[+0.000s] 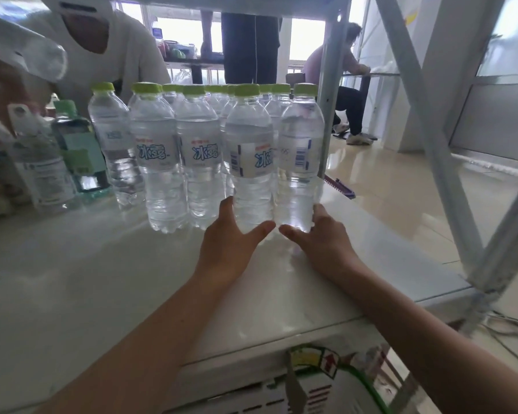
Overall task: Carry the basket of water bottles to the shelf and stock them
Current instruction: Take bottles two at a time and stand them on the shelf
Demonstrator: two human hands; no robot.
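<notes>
Several clear water bottles with green caps stand in rows on the white shelf board [102, 279]. My left hand [231, 240] grips the base of one front bottle [248, 150], thumb and fingers around it. My right hand [320, 237] grips the base of the rightmost front bottle [301, 144] beside it. Both bottles stand upright and touch each other. The white basket [251, 389] shows at the bottom edge below the shelf, with a printed carton inside it.
Other labelled bottles [42, 162] stand at the left of the shelf, where another person's hand [9, 94] reaches in. A shelf upright [329, 94] rises just right of the bottles. Diagonal braces [431, 138] and shiny floor lie to the right.
</notes>
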